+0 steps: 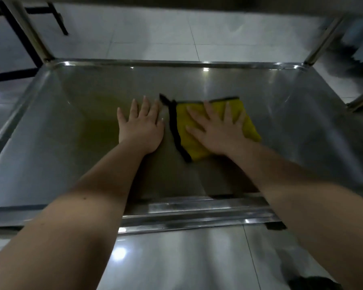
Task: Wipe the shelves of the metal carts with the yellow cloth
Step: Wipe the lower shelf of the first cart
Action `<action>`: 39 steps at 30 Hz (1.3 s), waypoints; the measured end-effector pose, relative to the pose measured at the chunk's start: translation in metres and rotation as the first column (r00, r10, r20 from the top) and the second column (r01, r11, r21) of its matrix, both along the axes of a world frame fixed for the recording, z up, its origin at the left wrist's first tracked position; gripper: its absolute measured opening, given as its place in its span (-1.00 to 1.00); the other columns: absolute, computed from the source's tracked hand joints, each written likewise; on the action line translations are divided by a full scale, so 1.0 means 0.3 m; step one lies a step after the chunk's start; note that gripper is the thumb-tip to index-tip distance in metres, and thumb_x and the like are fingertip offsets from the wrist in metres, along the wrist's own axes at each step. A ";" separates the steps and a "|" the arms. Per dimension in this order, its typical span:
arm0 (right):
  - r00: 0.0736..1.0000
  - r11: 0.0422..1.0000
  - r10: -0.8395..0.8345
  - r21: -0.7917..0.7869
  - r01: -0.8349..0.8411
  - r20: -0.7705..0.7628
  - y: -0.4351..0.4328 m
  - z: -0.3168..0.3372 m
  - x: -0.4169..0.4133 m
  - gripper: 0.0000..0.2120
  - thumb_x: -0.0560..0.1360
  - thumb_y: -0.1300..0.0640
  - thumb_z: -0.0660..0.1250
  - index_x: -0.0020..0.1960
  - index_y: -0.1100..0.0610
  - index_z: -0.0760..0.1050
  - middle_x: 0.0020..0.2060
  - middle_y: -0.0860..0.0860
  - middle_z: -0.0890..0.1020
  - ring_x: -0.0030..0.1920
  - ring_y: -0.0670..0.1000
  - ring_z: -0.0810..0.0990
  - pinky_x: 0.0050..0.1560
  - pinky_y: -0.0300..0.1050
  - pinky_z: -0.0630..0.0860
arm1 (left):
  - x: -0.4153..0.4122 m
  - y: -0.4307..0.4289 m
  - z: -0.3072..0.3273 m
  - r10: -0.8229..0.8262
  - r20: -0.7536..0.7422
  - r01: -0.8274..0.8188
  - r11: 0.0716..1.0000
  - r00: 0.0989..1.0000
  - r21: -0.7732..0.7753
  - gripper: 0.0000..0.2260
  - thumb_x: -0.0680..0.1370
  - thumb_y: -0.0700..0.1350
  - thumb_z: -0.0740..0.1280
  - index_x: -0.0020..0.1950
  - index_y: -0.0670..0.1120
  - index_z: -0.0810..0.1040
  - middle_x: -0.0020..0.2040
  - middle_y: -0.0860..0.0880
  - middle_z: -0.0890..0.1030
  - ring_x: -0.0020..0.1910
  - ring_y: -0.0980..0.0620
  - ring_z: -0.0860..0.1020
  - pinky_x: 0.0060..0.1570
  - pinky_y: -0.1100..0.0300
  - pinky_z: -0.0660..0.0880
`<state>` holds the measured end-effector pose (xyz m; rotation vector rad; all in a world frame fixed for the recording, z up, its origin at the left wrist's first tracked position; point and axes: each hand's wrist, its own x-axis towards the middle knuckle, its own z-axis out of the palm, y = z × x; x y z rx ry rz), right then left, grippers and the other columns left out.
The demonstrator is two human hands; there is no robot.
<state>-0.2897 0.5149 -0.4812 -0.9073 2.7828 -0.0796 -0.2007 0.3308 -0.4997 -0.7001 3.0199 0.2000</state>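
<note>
A stainless steel cart shelf (67, 143) with a raised rim fills the head view. In its middle lies a folded yellow cloth (249, 126) with a black edge. My right hand (216, 130) lies flat on the cloth, fingers spread and straight, pressing it onto the shelf. My left hand (140, 126) rests flat on the bare metal just left of the cloth, fingers straight and pointing away from me. Both forearms reach in over the shelf's near rim.
Two metal uprights (29, 32) (325, 38) rise from the shelf's far corners, and an upper shelf edge (197, 2) hangs overhead. Glossy pale floor tiles (155, 38) surround the cart. Black furniture legs (15, 38) stand at the far left.
</note>
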 end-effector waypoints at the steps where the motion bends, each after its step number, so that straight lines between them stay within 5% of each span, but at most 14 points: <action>1: 0.999 0.999 -0.038 -0.013 0.038 0.009 -0.078 0.001 -0.086 -0.41 0.52 -0.46 -0.17 0.50 -0.42 -0.22 0.58 -0.12 -0.23 0.52 0.35 -0.29 0.37 0.52 -0.29 | -0.002 -0.001 0.001 0.004 0.005 -0.004 1.000 1.000 -0.001 -0.49 0.68 0.13 -0.14 0.62 0.08 -0.16 0.62 0.02 -0.18 0.59 -0.09 -0.19 0.48 -0.28 -0.22; 5: 0.986 0.987 -0.158 -0.018 0.159 0.056 -0.269 0.009 -0.240 -0.37 0.53 -0.45 -0.14 0.54 -0.34 -0.19 0.59 -0.07 -0.18 0.51 0.38 -0.29 0.34 0.55 -0.31 | -0.001 -0.004 0.012 0.002 0.014 -0.002 1.000 1.000 0.003 -0.49 0.68 0.14 -0.14 0.61 0.10 -0.18 0.62 0.03 -0.18 0.59 -0.08 -0.20 0.49 -0.27 -0.22; 10: 0.999 0.999 -0.041 -0.003 0.041 0.020 -0.077 0.017 -0.252 -0.37 0.52 -0.46 -0.15 0.54 -0.35 -0.19 0.59 -0.11 -0.16 0.55 0.31 -0.22 0.42 0.47 -0.23 | 0.012 -0.006 0.017 0.008 -0.007 -0.007 1.000 1.000 0.021 -0.48 0.67 0.16 -0.12 0.62 0.11 -0.12 0.62 0.05 -0.16 0.59 -0.06 -0.18 0.50 -0.25 -0.21; 14: 0.948 0.947 -0.316 0.048 0.318 -0.046 0.362 -0.011 -0.431 -0.11 0.29 -0.62 -0.45 0.55 -0.32 -0.14 0.60 -0.11 -0.15 0.55 0.33 -0.13 0.40 0.51 -0.17 | 0.002 0.015 0.016 0.006 0.000 -0.006 1.000 1.000 0.025 -0.48 0.67 0.16 -0.14 0.62 0.10 -0.12 0.62 0.04 -0.17 0.59 -0.07 -0.19 0.49 -0.25 -0.22; 18: 0.831 0.829 -0.555 -0.070 0.555 0.018 0.337 0.015 -0.371 -0.33 0.49 -0.49 -0.19 0.55 -0.32 -0.15 0.60 -0.10 -0.14 0.52 0.40 -0.18 0.40 0.50 -0.25 | -0.007 0.041 0.015 -0.008 0.001 0.008 1.000 1.000 0.017 -0.48 0.67 0.15 -0.16 0.62 0.08 -0.15 0.62 0.04 -0.19 0.59 -0.09 -0.20 0.49 -0.26 -0.23; 22: 0.991 0.991 -0.129 -0.044 0.128 -0.034 0.023 -0.019 -0.083 -0.38 0.53 -0.44 -0.12 0.55 -0.33 -0.13 0.59 -0.16 -0.14 0.54 0.36 -0.16 0.42 0.46 -0.23 | 0.005 0.015 0.012 0.015 -0.015 -0.015 0.999 1.000 0.032 -0.49 0.68 0.10 -0.12 0.62 0.07 -0.14 0.62 0.06 -0.17 0.59 -0.05 -0.19 0.50 -0.23 -0.23; 25: 0.997 0.999 0.047 0.012 -0.046 -0.057 0.112 -0.012 0.005 -0.40 0.51 -0.46 -0.12 0.50 -0.42 -0.18 0.57 -0.22 -0.16 0.56 0.26 -0.20 0.45 0.38 -0.26 | 0.016 0.001 0.013 0.025 -0.022 -0.024 0.999 0.999 0.039 -0.49 0.68 0.08 -0.11 0.62 0.07 -0.13 0.62 0.07 -0.17 0.59 -0.02 -0.18 0.50 -0.20 -0.23; 29: 0.941 0.941 -0.337 0.011 0.337 0.005 0.466 0.002 -0.142 -0.38 0.48 -0.49 -0.11 0.49 -0.44 -0.17 0.58 -0.22 -0.14 0.56 0.29 -0.14 0.45 0.41 -0.19 | 0.011 0.028 0.026 0.010 0.018 -0.011 0.999 1.000 0.039 -0.49 0.69 0.11 -0.13 0.62 0.07 -0.15 0.62 0.06 -0.20 0.59 -0.05 -0.21 0.50 -0.23 -0.23; 32: 0.839 0.838 -0.545 -0.015 0.545 0.015 0.427 0.018 -0.113 -0.36 0.52 -0.45 -0.12 0.54 -0.33 -0.15 0.59 -0.14 -0.15 0.53 0.38 -0.16 0.41 0.48 -0.20 | 0.007 0.051 0.033 0.010 0.037 -0.012 0.999 0.999 0.032 -0.49 0.68 0.11 -0.15 0.62 0.04 -0.16 0.62 0.03 -0.21 0.59 -0.09 -0.22 0.50 -0.25 -0.23; 37: 0.998 0.998 0.052 0.024 -0.051 -0.041 0.135 -0.022 0.258 -0.34 0.42 -0.51 -0.28 0.49 -0.41 -0.24 0.57 -0.19 -0.21 0.53 0.35 -0.24 0.41 0.45 -0.30 | 0.016 0.034 0.038 0.019 0.039 -0.021 0.999 0.999 0.034 -0.49 0.69 0.09 -0.14 0.62 0.04 -0.16 0.62 0.04 -0.20 0.59 -0.08 -0.21 0.50 -0.25 -0.22; 39: 0.997 0.997 0.073 0.043 -0.071 -0.036 0.221 -0.007 0.226 -0.35 0.39 -0.54 -0.28 0.45 -0.47 -0.29 0.56 -0.23 -0.22 0.55 0.29 -0.25 0.44 0.40 -0.29 | 0.021 0.027 0.038 0.015 0.035 -0.017 0.999 0.999 0.047 -0.50 0.69 0.09 -0.14 0.62 0.05 -0.15 0.62 0.05 -0.19 0.59 -0.07 -0.21 0.50 -0.24 -0.22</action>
